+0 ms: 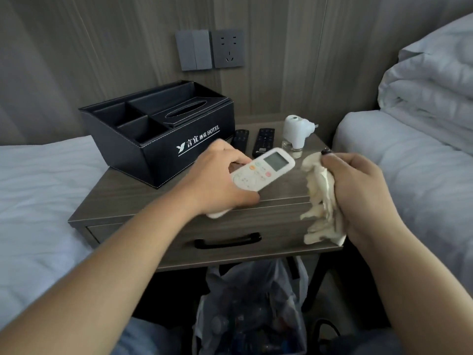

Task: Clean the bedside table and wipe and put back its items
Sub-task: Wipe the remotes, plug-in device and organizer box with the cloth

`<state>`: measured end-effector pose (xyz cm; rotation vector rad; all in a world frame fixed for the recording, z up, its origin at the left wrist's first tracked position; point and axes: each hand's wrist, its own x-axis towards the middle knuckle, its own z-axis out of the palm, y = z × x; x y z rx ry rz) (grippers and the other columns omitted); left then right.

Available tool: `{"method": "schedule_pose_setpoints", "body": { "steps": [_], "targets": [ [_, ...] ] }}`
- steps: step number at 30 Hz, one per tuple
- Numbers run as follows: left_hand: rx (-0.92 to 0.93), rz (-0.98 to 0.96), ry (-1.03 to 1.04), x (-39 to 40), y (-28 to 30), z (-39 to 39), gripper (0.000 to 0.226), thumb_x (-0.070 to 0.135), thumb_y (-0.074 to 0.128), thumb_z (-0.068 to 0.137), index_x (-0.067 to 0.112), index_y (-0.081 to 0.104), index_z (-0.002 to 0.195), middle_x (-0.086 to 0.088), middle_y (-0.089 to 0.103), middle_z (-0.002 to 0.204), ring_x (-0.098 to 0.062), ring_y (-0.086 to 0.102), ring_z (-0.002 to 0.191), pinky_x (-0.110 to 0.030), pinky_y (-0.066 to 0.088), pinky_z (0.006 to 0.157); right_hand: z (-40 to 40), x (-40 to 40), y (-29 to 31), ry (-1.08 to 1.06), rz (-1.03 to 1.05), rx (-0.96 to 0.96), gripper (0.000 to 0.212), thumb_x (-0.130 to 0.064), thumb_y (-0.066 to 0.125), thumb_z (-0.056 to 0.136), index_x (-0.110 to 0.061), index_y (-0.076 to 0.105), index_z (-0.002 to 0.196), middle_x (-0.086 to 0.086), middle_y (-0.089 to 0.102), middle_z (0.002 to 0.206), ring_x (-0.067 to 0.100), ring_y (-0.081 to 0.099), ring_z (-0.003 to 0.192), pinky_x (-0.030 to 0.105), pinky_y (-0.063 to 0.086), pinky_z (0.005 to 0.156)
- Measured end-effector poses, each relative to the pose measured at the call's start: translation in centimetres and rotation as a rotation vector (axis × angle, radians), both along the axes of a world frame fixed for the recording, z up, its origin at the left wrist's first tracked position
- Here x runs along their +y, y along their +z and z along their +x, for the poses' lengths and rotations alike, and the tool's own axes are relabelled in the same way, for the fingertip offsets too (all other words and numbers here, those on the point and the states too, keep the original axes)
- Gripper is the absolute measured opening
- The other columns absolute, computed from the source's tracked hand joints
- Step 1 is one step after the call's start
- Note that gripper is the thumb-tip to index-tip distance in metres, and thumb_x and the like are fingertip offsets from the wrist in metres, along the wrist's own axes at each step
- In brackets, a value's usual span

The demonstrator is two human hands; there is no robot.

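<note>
The white remote (263, 172), a slim rounded plastic slab with a grey screen and small coloured buttons, is being held above the near part of the bedside table (143, 198) by the left hand (220, 180), whose fingers are being curled round its lower half so that the button face is being left exposed, probably for wiping. A crumpled cream cloth (321, 201), soft and creased, is being gripped in the closed fingers of the right hand (358, 190) just to the right of the remote, apart from it, with its loose folds being left to hang down past the table's front edge. The table's grey wood-grain top is being kept partly free at the near side, seemingly as working room. Further back, two black remotes (252, 142) are being left lying flat side by side, with a white plug-in vaporiser (297, 134) on its clear bottle standing upright to their right. At the far left, a black stitched leatherette organiser (158, 139) with open compartments and a tissue slot is being kept on the top.
</note>
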<state>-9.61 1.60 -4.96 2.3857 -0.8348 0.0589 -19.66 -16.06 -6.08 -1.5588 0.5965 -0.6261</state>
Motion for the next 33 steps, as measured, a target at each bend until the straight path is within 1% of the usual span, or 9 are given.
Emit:
{"method": "schedule_pose_setpoints", "body": {
  "steps": [4,11,15,18,21,23,27,30,33],
  "targets": [
    [-0.016,0.227,-0.131,-3.3,0.7,3.4,0.050,0.030,0.084,0.064,0.036,0.071,0.112,0.007,0.052,0.103,-0.010,0.051,0.092,-0.025,0.044,0.084,-0.5,-1.6,-0.2,0.005,0.099,-0.026,0.017,-0.028,0.059,0.089,-0.012,0.065,0.087,0.001,0.068,0.074,0.014,0.063,0.068,0.030,0.050,0.069],
    [0.138,0.137,-0.203,-5.0,-0.2,6.4,0.059,0.014,0.085,0.068,0.024,0.065,0.123,0.020,0.066,0.100,0.002,0.063,0.094,-0.009,0.049,0.081,-1.6,-2.3,0.7,0.287,0.429,-0.068,0.016,-0.026,0.066,0.077,-0.010,0.069,0.079,0.009,0.056,0.063,0.018,0.054,0.055,0.027,0.047,0.053],
    [-0.020,0.087,-0.103,-4.6,-1.2,5.0,0.047,0.019,0.078,0.075,0.025,0.067,0.120,0.012,0.067,0.116,0.000,0.060,0.105,-0.023,0.047,0.099,-1.8,-2.3,0.9,0.419,0.496,-0.100,0.023,-0.026,0.065,0.077,-0.007,0.066,0.089,0.010,0.056,0.067,0.016,0.057,0.054,0.027,0.047,0.051],
    [-0.066,-0.314,-0.013,-4.0,-1.3,1.1,0.018,0.021,0.067,0.086,0.023,0.075,0.102,0.012,0.072,0.100,-0.003,0.064,0.095,-0.032,0.052,0.091,-1.8,-1.5,0.8,0.402,0.441,-0.150,0.026,-0.019,0.065,0.080,0.000,0.066,0.098,0.013,0.066,0.076,0.022,0.065,0.066,0.032,0.053,0.057],
    [0.325,-0.624,-0.138,-2.6,-0.7,-4.3,0.025,0.028,0.053,0.094,0.023,0.073,0.080,0.011,0.070,0.077,-0.004,0.063,0.075,-0.025,0.050,0.070,-2.0,0.4,1.2,0.529,0.375,-0.200,0.016,-0.014,0.060,0.088,-0.001,0.067,0.094,0.014,0.068,0.075,0.022,0.065,0.064,0.031,0.054,0.055],
    [0.443,-0.672,-0.225,-1.0,-0.8,-6.3,0.033,0.039,0.048,0.094,0.022,0.073,0.080,0.004,0.069,0.076,-0.010,0.063,0.071,-0.023,0.048,0.063,-1.9,1.8,1.2,0.565,0.268,-0.213,0.014,-0.015,0.062,0.088,-0.005,0.071,0.085,0.012,0.069,0.074,0.021,0.065,0.064,0.032,0.054,0.057],
    [0.535,-0.749,-0.213,2.0,-2.2,-6.7,0.050,0.059,0.062,0.079,0.016,0.071,0.103,-0.022,0.071,0.098,-0.041,0.067,0.090,-0.050,0.052,0.075,-1.4,3.9,0.5,0.440,-0.223,-0.222,0.017,-0.014,0.068,0.085,-0.022,0.077,0.074,-0.006,0.072,0.084,0.006,0.067,0.083,0.023,0.054,0.076],
    [0.457,-0.705,-0.040,3.3,-2.9,-6.3,0.012,0.033,0.074,0.081,0.027,0.075,0.091,-0.003,0.076,0.085,-0.019,0.071,0.078,-0.037,0.053,0.070,-1.1,5.2,0.0,0.462,-0.354,-0.200,0.023,-0.009,0.065,0.086,-0.026,0.077,0.077,-0.005,0.073,0.083,0.004,0.065,0.078,0.015,0.050,0.069],
    [0.461,-0.663,0.066,4.6,-2.9,-5.3,0.008,0.025,0.068,0.088,0.029,0.075,0.085,0.001,0.076,0.079,-0.014,0.072,0.073,-0.035,0.055,0.066,-0.3,5.3,-0.4,0.379,-0.211,-0.172,0.019,-0.009,0.063,0.088,-0.022,0.075,0.089,-0.002,0.074,0.079,0.009,0.068,0.070,0.025,0.056,0.069]
  ]
}}
